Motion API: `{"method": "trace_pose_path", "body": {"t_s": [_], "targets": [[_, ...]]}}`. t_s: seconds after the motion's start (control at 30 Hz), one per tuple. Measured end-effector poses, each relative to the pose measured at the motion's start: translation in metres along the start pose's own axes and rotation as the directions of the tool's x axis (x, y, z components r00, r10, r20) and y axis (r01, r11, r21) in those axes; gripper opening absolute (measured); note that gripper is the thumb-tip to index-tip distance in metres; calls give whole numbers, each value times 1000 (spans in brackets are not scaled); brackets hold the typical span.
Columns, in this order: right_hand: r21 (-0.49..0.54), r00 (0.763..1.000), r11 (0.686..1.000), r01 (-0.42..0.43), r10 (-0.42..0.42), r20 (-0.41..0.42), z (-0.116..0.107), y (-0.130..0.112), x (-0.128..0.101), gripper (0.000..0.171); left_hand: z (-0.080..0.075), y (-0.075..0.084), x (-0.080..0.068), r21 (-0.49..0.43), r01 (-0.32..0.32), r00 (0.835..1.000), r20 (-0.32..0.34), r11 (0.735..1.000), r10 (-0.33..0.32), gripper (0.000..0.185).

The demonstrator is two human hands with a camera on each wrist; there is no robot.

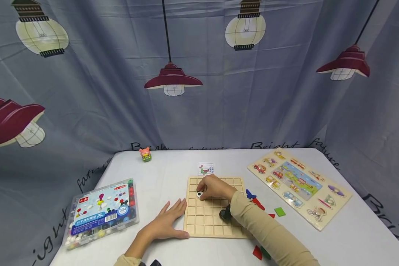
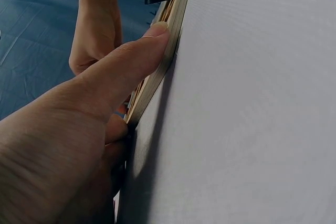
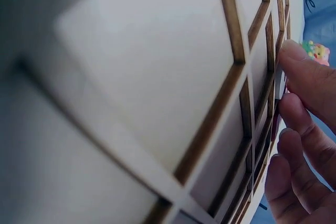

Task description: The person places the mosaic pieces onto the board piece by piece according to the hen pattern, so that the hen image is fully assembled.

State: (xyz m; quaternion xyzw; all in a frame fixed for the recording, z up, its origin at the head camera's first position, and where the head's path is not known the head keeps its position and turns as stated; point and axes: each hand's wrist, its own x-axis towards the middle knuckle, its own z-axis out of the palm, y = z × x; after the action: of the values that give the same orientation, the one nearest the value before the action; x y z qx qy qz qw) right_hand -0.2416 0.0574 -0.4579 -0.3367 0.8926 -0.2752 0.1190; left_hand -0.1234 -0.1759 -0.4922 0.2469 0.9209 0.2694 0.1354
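Observation:
A square wooden board [image 1: 204, 221] with a raised grid lies on the white table. Over its upper left cells, my right hand [image 1: 215, 187] pinches a small white piece with a black dot [image 1: 199, 194] between thumb and fingers. In the right wrist view, the thumb and fingertips [image 3: 295, 51] are right at the grid's ribs. My left hand [image 1: 167, 222] rests on the table by the board's left side, fingers spread. Its thumb [image 2: 155, 38] touches the board's edge in the left wrist view. A small printed pattern card [image 1: 206, 169] lies just behind the board.
Blue pieces [image 1: 250, 194], red pieces [image 1: 258, 204] and a green square [image 1: 280, 211] lie right of the board. A red piece [image 1: 257, 252] sits near the right forearm. A picture puzzle [image 1: 252, 168] lies right, a molecule-kit box [image 1: 101, 210] left, a figurine [image 1: 145, 154] behind.

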Motion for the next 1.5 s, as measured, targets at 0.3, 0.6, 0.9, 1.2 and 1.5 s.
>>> {"method": "trace_pose_path", "body": {"t_s": [0.3,0.6,0.9,1.2,1.5], "targets": [[7,1000,1000,-10,10,-8,-2,1,-6,25,1,2,2,-7,5,1000,6,1000,-5,108],[50,999,999,-1,2,-34,-14,7,-26,23,0,0,-1,-17,23,1000,-5,1000,-23,108],[70,996,997,-25,31,-85,-43,18,-58,28,-2,0,1,-14,16,1000,-11,1000,-16,108],[89,986,993,-74,86,-140,-63,48,-105,28,-3,1,4,-5,17,1000,-11,1000,-17,109],[84,954,980,-179,193,-229,-65,69,-149,28,-1,-1,3,1,24,1000,-1,1000,-24,110]]}}
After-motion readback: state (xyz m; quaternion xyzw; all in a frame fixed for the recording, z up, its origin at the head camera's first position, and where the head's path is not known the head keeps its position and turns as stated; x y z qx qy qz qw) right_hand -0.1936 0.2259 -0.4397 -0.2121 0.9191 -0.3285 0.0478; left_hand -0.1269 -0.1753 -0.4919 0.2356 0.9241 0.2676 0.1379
